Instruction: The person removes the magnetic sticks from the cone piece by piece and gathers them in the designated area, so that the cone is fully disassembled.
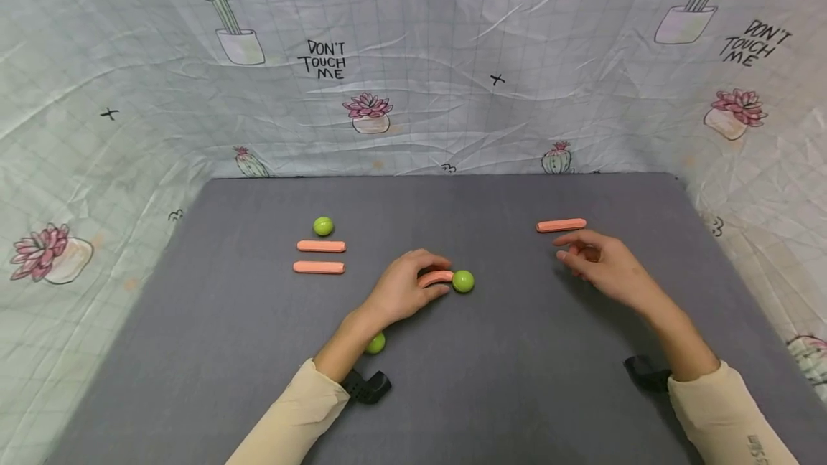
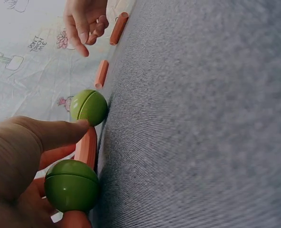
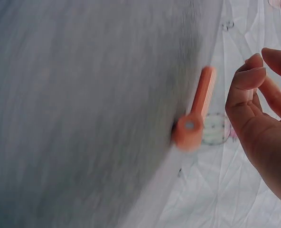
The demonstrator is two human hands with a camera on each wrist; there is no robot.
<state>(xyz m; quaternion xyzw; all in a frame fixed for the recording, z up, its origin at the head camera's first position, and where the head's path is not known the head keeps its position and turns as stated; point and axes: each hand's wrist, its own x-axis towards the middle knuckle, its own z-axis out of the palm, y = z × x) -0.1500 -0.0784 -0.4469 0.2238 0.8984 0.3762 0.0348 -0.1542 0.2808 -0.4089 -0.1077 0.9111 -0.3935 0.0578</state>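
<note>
On the surface [image 1: 491, 379], a curved orange piece [image 1: 436, 278] with a green ball [image 1: 463, 281] at its right end, inside the grip of the left hand [image 1: 399, 289], thumb and fingers parted to either side; firm contact hard to confirm. Probably light, stiff, smooth enough to slip; best pinched mid-length, clear of the ball. Farther right, right hand [image 1: 604, 264] loosely curled, holding nothing visible, near a straight orange stick [image 1: 561, 225].

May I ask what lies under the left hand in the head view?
Under the left hand, part of a curved orange piece shows, ending at a green ball. The hand hides the piece's other end in that view.
</note>
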